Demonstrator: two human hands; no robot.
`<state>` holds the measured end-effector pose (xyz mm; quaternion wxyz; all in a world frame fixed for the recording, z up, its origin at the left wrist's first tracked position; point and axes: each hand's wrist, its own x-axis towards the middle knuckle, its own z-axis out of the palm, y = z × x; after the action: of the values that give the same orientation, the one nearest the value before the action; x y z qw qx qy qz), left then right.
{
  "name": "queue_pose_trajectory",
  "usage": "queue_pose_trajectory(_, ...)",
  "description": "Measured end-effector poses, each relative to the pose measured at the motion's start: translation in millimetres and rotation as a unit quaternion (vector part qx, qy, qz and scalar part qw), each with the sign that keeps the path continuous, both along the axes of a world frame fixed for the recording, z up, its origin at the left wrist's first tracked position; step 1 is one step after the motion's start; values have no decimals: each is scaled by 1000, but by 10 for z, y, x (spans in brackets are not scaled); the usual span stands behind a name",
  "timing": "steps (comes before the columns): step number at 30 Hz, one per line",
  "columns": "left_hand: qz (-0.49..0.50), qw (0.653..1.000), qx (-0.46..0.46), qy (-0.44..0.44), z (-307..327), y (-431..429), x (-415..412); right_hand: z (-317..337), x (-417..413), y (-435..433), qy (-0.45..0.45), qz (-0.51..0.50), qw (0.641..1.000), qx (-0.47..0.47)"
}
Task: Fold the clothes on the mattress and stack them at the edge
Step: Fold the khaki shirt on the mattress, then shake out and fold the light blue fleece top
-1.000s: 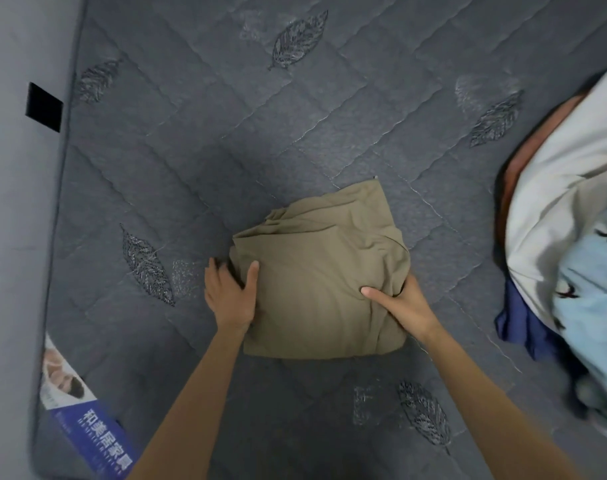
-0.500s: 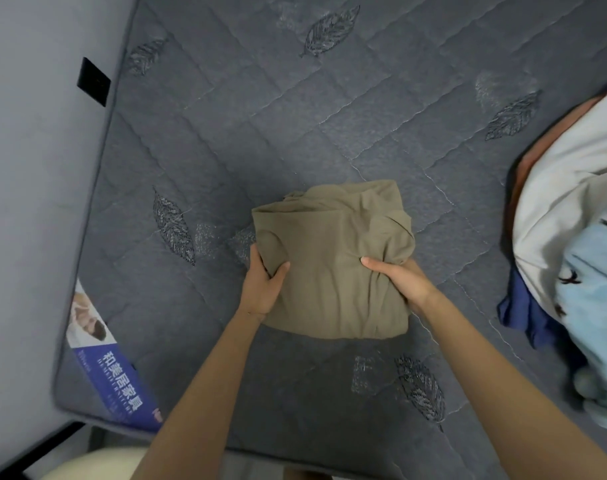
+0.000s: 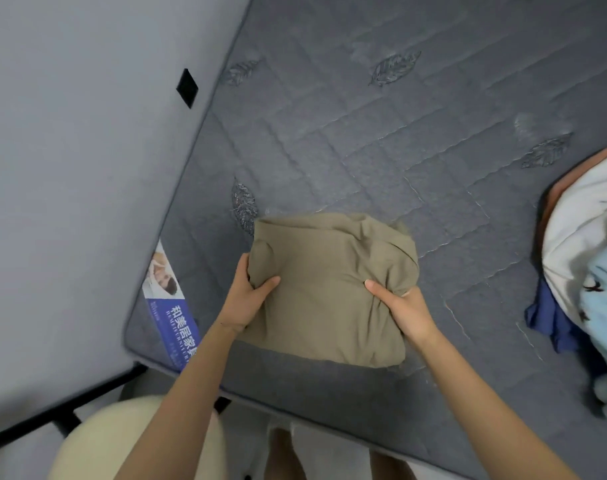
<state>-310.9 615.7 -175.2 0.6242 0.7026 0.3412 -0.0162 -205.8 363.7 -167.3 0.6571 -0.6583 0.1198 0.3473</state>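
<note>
Shifted nearer front edge: folded khaki cloth bundle (image 3: 333,289), clamped both sides, my left hand (image 3: 250,299) at its 9 o'clock, right hand (image 3: 404,308) at 3. Corner of grey quilted mattress (image 3: 364,150) lies 7 o'clock from grip, left hand nearer.

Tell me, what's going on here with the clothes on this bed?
A person is sorting laundry by hand on a grey mattress. The left hand and the right hand each grip one side of a folded khaki garment, near the mattress corner with the blue label. Whether it is lifted or resting is hard to tell. A loose pile of clothes waits unfolded at the right.
</note>
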Motion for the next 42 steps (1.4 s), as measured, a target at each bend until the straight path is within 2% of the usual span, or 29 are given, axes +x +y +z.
queue_pose_trajectory(4,-16,1000,18,1,40,539,-335,17,-413,479,-24,-8,1000,-7)
queue_pose_trajectory(9,18,999,44,-14,-15,1233,-802,-41,-907,1231,-82,-26,996,-26)
queue_pose_trajectory(15,21,997,69,26,-383,1897,-1230,-442,-1434,1906,-63,-30,997,-37)
queue_pose_trajectory(20,23,992,95,74,-827,2007,-1424,-938,-1670,2102,-25,6,996,-80)
queue_pose_trajectory(25,75,985,121,100,-1161,2027,-1536,-1282,-1644,2100,72,26,991,-113)
queue_pose_trajectory(28,80,976,155,127,-1110,1956,-1510,-1248,-1598,2094,78,56,984,-152)
queue_pose_trajectory(31,34,954,250,162,-883,1819,-1429,-1051,-1565,1972,43,61,972,-223)
queue_pose_trajectory(33,-11,930,328,168,-656,1682,-1334,-863,-1525,1792,-29,108,946,-305)
queue_pose_trajectory(36,-101,884,423,172,-271,1348,-1126,-478,-1432,1405,-155,227,857,-437)
queue_pose_trajectory(38,-143,866,447,173,-19,1035,-957,-221,-1336,1100,-205,292,799,-484)
queue_pose_trajectory(40,-190,853,459,162,194,686,-791,17,-1219,786,-210,323,770,-508)
queue_pose_trajectory(42,-242,833,475,146,358,331,-639,210,-1116,493,-206,328,760,-522)
